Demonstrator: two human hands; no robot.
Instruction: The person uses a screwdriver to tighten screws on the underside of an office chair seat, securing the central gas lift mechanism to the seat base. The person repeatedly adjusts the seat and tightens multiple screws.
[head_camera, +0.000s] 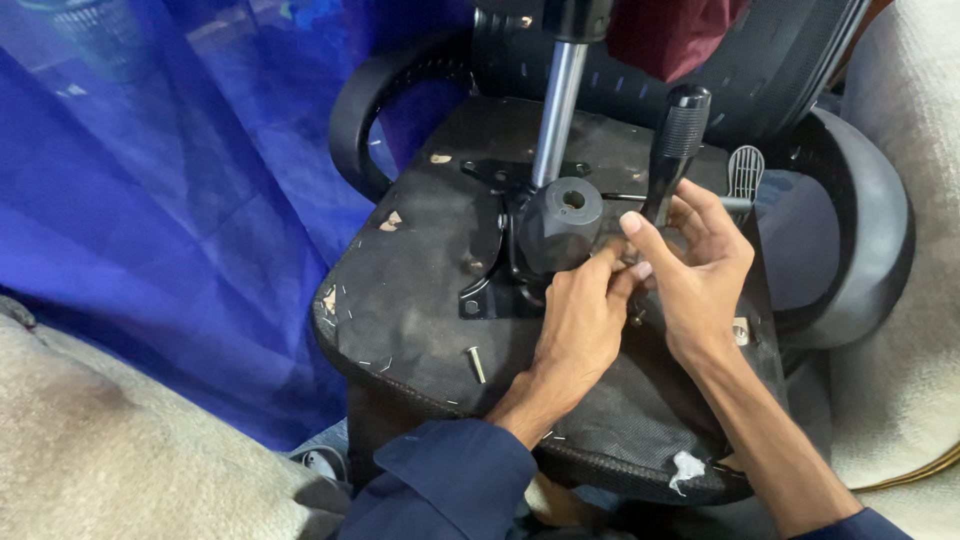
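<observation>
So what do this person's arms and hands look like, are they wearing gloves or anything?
No gloves: both the left hand and the right hand are bare, with no rings, watch or bands showing. Each arm wears a dark navy-blue sleeve, pushed back so the forearms are uncovered. The left sleeve ends in a wide folded cuff; only a corner of the right sleeve shows.

Overturned office chair, seat underside (420, 300) facing up and serving as work surface; black fabric, stapled at the edges, small tears at left and near edge. Loose bolt (476, 364) lies on it near-left. Black metal mechanism plate (487, 245) sits at centre, with grey knob housing (560, 222) and chrome gas cylinder (556, 110) standing up from it. White scrap (685, 468) at near-right rim. Armrests (360, 120) curve off far-left and right.
</observation>
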